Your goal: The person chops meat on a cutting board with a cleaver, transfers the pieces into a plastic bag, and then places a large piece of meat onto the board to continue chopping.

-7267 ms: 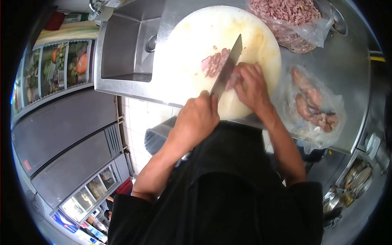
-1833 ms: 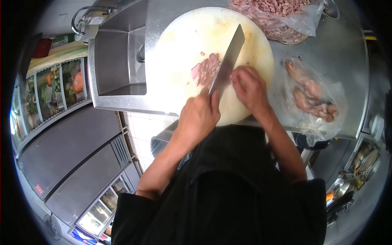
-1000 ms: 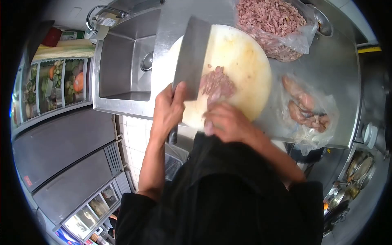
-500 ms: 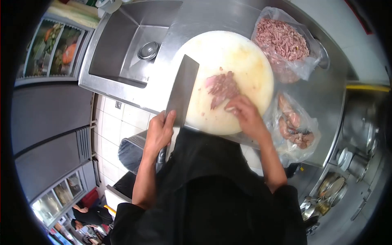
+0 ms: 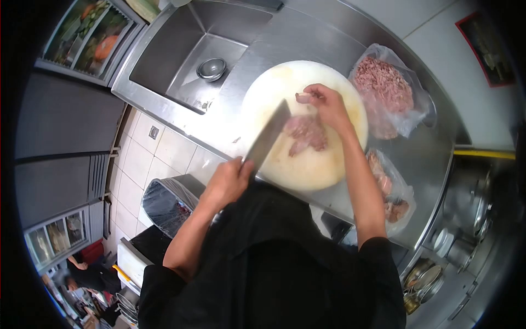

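My left hand [image 5: 227,181] is closed round the near end of a broad cleaver [image 5: 269,138], whose blade slants over the left part of a round white cutting board [image 5: 307,178]. Right of the blade lies a pile of cut pinkish meat [image 5: 308,134] on the board. Above the pile, my right hand [image 5: 324,104] pinches a small piece of meat [image 5: 303,98] between thumb and fingers. A clear bag of chopped meat [image 5: 383,85] stands at the board's upper right, and another bag with larger meat pieces [image 5: 395,211] lies at its lower right.
A steel sink [image 5: 181,60] with a round strainer [image 5: 211,69] is at the upper left. Below the counter is a lined bin [image 5: 170,205]. Another person [image 5: 90,274] appears at the lower left. Pans [image 5: 424,277] sit at the lower right.
My right hand has moved up from the pile's lower right to above it, now with a piece of meat. The cleaver has tilted further right, its blade beside the pile. The view has turned.
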Motion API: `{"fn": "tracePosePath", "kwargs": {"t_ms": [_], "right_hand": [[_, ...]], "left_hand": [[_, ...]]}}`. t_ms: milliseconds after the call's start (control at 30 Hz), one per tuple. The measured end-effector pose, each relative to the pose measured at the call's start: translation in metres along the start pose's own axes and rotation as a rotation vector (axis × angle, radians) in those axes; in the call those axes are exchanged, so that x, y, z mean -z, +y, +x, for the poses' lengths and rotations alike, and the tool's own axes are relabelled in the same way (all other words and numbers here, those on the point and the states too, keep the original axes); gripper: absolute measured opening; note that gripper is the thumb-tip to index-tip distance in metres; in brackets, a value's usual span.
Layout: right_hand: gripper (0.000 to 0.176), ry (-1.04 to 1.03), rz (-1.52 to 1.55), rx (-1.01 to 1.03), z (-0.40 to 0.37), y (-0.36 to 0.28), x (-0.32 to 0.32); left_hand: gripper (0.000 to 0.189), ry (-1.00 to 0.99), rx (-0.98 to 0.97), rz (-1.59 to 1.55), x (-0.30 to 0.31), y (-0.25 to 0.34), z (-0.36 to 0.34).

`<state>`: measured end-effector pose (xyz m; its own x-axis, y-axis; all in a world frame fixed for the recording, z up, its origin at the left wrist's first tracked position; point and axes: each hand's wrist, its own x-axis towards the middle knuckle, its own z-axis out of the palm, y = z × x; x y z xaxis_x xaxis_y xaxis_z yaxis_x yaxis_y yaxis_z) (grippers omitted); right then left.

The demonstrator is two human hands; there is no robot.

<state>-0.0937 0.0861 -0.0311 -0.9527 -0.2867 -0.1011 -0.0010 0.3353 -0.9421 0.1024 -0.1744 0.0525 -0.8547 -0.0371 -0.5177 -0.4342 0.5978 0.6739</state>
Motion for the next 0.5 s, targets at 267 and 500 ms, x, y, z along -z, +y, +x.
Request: {"fn": "tracePosePath", "kwargs": {"t_ms": [267, 500], "right_hand": [[0.017, -0.268, -0.116, -0.097, 0.010, -0.013, -0.011], [0.023, -0.462, -0.314, 0.136, 0.014, 0.007, -0.007]], "left_hand": [[0.031, 0.115, -0.286, 0.224, -0.019, -0.008, -0.007], [0.041, 0.123, -0.193, 0.202, -0.024, -0.011, -0.014]]}}
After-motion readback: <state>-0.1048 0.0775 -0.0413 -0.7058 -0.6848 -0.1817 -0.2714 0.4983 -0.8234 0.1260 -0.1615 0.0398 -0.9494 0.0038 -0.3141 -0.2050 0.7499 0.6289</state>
